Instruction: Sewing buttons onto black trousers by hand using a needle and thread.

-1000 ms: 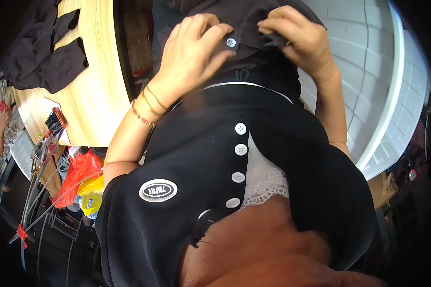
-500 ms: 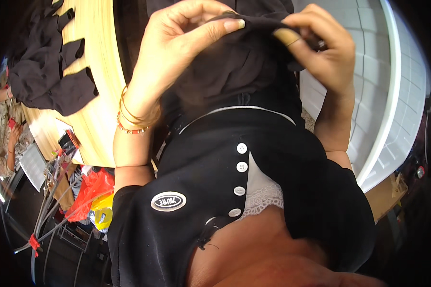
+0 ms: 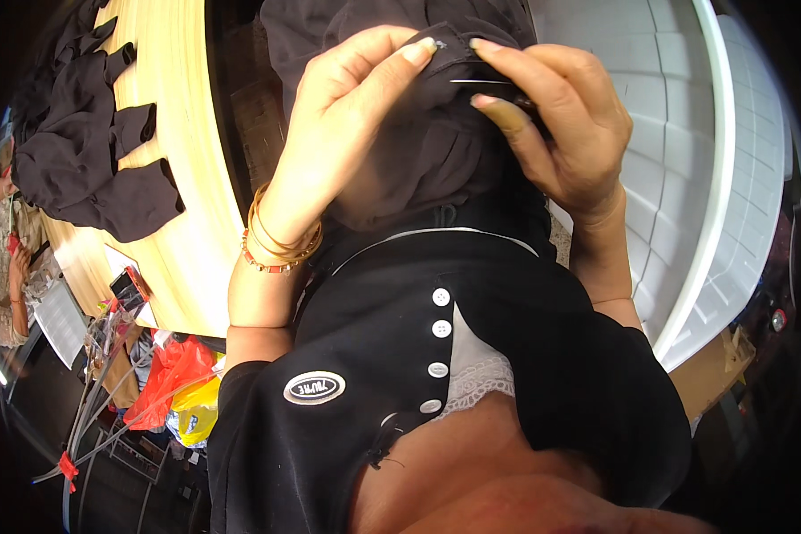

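Note:
A dark garment [image 3: 409,169] lies bunched over my lap, its upper edge raised between both hands. My left hand [image 3: 351,107] is closed, pinching the hemmed edge between thumb and forefinger; a small pale mark shows on the cloth beside the thumb. My right hand [image 3: 570,125] is curled, with its index fingertip touching the edge a little to the right. A thin, shiny, pointed metal tool [image 3: 481,82] juts from between its fingers and thumb toward the cloth. The tool's rear part is dark and mostly hidden in the palm, so I cannot tell its exact kind.
More dark garments [image 3: 98,151] lie on the pale wooden table [image 3: 191,178] at the left, with a phone [image 3: 130,287] near its edge. A white plastic tub [image 3: 650,133] stands to my right. Red and yellow bags [image 3: 173,378] sit lower left. Another person's hand [image 3: 18,262] shows far left.
My right thumb has parted from the cloth and the metal tip now shows. The garment's edge has turned, showing its hem and pale mark. Both hands have shifted slightly.

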`<state>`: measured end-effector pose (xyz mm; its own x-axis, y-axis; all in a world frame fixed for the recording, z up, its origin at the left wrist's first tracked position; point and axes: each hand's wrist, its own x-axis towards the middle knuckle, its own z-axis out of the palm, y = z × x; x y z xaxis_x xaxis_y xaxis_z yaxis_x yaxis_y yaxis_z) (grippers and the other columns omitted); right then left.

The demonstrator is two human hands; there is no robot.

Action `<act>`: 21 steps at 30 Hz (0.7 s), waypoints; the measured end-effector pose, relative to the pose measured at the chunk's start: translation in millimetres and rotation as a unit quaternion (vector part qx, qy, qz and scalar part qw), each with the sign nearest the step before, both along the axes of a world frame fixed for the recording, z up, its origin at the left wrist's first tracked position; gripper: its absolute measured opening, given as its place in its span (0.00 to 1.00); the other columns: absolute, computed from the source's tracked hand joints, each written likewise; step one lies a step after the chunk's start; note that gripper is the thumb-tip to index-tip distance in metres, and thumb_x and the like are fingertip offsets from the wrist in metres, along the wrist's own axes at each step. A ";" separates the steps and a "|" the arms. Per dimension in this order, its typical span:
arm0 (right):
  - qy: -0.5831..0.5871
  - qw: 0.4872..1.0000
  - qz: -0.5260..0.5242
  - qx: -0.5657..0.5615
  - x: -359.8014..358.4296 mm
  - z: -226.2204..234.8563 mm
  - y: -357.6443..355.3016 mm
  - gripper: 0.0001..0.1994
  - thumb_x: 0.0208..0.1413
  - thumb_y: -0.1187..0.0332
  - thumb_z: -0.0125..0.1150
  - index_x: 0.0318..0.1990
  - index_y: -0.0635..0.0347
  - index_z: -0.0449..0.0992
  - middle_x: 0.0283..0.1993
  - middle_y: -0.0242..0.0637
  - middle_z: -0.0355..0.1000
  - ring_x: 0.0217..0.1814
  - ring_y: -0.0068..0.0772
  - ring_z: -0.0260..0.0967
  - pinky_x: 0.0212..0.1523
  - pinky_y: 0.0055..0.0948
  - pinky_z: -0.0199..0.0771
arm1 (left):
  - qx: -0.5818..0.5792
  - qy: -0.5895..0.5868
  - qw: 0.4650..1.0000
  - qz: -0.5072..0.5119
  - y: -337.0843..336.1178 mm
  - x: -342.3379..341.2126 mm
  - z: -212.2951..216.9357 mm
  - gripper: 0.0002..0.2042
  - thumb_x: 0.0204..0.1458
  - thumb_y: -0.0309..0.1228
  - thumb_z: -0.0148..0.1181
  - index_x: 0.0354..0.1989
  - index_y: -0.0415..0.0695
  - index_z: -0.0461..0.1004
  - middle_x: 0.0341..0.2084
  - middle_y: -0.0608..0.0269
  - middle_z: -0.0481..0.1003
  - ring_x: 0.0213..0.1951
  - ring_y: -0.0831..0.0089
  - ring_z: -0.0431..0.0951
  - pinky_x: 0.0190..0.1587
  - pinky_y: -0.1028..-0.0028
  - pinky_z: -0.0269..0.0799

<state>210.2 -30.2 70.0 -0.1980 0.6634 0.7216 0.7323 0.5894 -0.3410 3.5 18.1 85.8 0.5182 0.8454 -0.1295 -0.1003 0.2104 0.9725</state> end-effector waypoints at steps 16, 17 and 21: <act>0.099 0.984 0.051 -0.138 -6.9 2.7 4.5 0.17 0.50 0.76 0.71 0.50 0.65 0.82 0.37 0.35 0.73 0.34 0.24 0.69 0.33 0.21 0.69 | 0.136 0.050 0.989 0.007 -3.0 1.2 -15.6 0.11 0.66 0.30 0.52 0.47 0.35 0.75 0.30 0.71 0.73 0.34 0.86 0.70 0.38 0.83 0.67; 0.106 0.982 0.055 -0.147 -6.2 2.6 4.3 0.17 0.50 0.77 0.71 0.49 0.65 0.82 0.37 0.34 0.73 0.34 0.24 0.68 0.33 0.21 0.68 | 0.136 0.050 0.989 0.007 -2.6 -0.1 -14.6 0.11 0.66 0.30 0.52 0.47 0.35 0.75 0.30 0.71 0.73 0.34 0.86 0.70 0.38 0.83 0.67; 0.116 0.979 0.057 -0.157 -4.5 1.8 4.0 0.16 0.50 0.77 0.70 0.49 0.65 0.82 0.35 0.34 0.73 0.33 0.24 0.68 0.33 0.20 0.67 | 0.060 0.032 0.997 -0.024 -0.9 -3.9 -14.0 0.13 0.66 0.28 0.52 0.54 0.35 0.75 0.43 0.67 0.79 0.46 0.84 0.76 0.53 0.83 0.68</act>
